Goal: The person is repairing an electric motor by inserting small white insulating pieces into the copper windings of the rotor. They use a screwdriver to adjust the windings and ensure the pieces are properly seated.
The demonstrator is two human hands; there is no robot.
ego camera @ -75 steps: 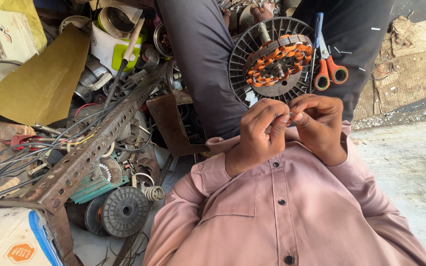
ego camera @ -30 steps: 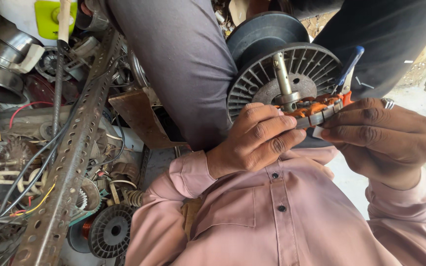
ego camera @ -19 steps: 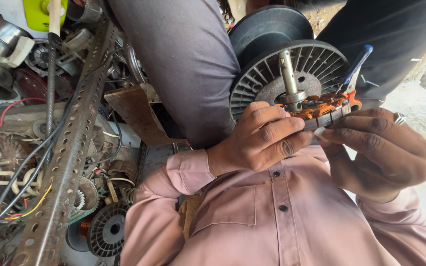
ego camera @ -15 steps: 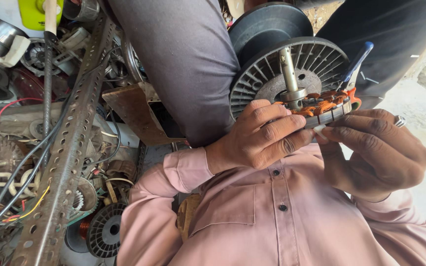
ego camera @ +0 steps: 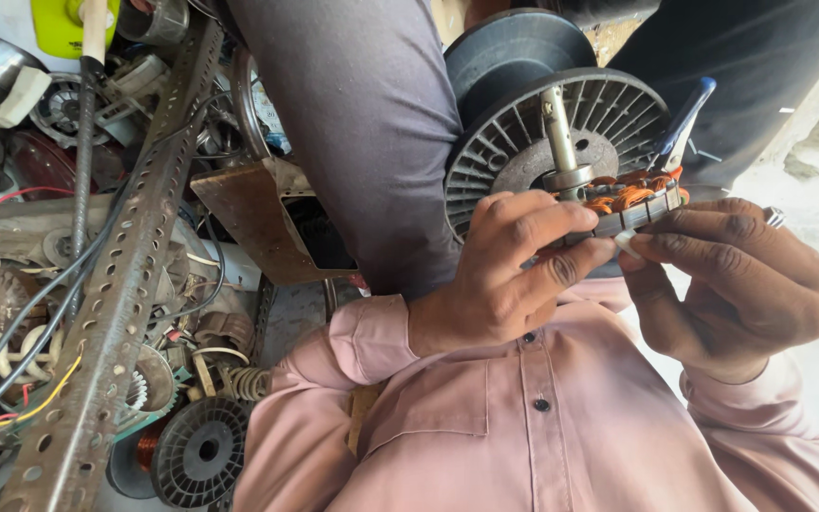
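Item held: a flat motor stator with orange copper windings and a grey laminated steel edge (ego camera: 632,204), gripped from both sides at centre-right of the scene, just near of a grey finned round rotor disc with an upright steel shaft (ego camera: 561,142).

Left hand (ego camera: 500,275): fingers closed on the left end of the stator, thumb along its near edge.

Right hand (ego camera: 737,284): fingers curled and closed on the right end of the stator; a silver ring (ego camera: 773,216) is worn on one finger.

Behind the stator, a blue-handled tool (ego camera: 684,123) is seen leaning against the rotor disc; its tip is hidden.

A pink buttoned shirt (ego camera: 533,427) fills the near edge of the scene; a leg in grey trousers (ego camera: 372,123) is seen at far centre.

To the left: a long perforated rusty steel angle bar (ego camera: 111,313), loose red, yellow and black wires (ego camera: 21,370), a brown metal bracket (ego camera: 258,213), and a black ribbed plastic wheel (ego camera: 201,450) at near left.
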